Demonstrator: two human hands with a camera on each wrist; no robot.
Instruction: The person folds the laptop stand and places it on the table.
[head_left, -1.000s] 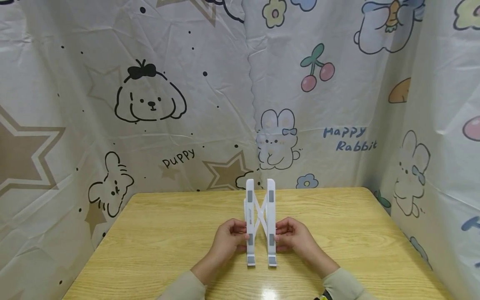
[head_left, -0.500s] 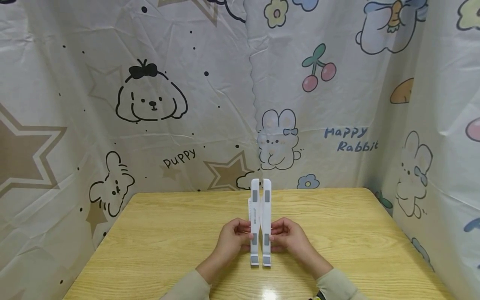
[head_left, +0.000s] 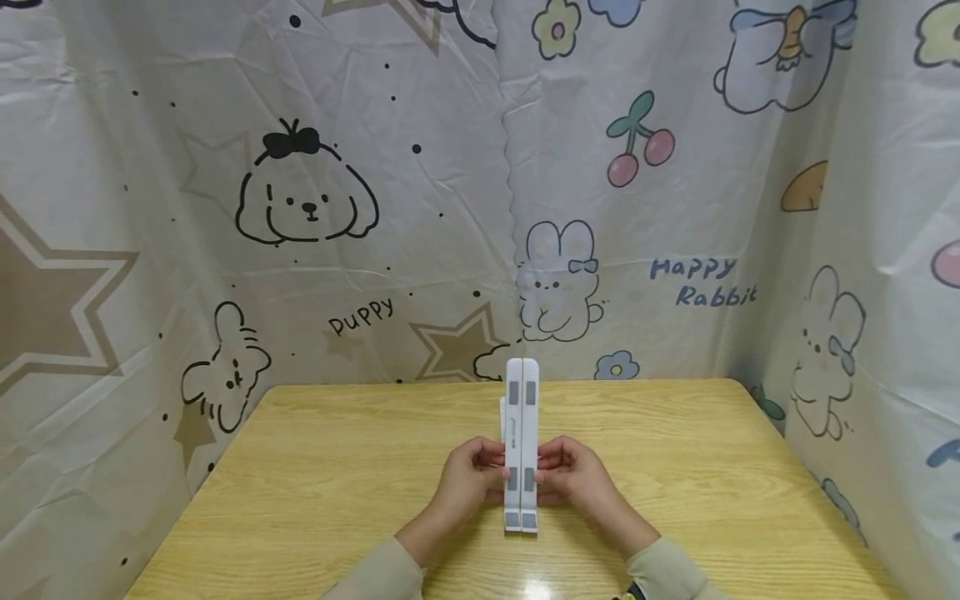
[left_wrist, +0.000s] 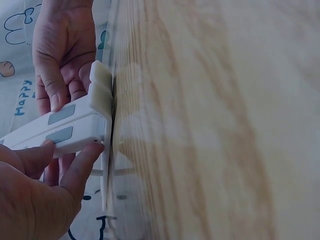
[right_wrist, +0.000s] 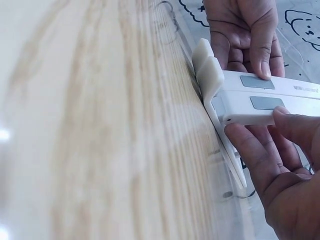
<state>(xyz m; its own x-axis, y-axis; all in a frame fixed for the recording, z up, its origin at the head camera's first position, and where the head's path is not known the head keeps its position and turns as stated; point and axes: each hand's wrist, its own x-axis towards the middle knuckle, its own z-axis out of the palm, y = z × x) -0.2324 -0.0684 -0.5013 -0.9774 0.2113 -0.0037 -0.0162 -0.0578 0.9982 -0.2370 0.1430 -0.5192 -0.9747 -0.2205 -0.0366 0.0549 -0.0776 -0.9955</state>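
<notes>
A white folding laptop stand (head_left: 521, 433) stands on the table with its two long arms side by side. Grey pads line the arms, and small lips stick out at the lower front ends. My left hand (head_left: 471, 477) grips the left arm, thumb on the front face and fingers behind. On the other side my right hand (head_left: 576, 475) grips the right arm the same way. In the left wrist view the stand's lips (left_wrist: 101, 92) sit right at the tabletop. The right wrist view shows the two arms (right_wrist: 265, 92) pressed together between both hands.
The wood-grain table (head_left: 337, 467) spreads out around the stand. A pale curtain (head_left: 420, 208) printed with cartoon animals, stars and fruit hangs behind it and along both sides. Beige sleeves (head_left: 378, 575) cover both forearms.
Both hands have moved inward, bringing the stand's two arms together. The gap and the crossed struts between them have gone from sight.
</notes>
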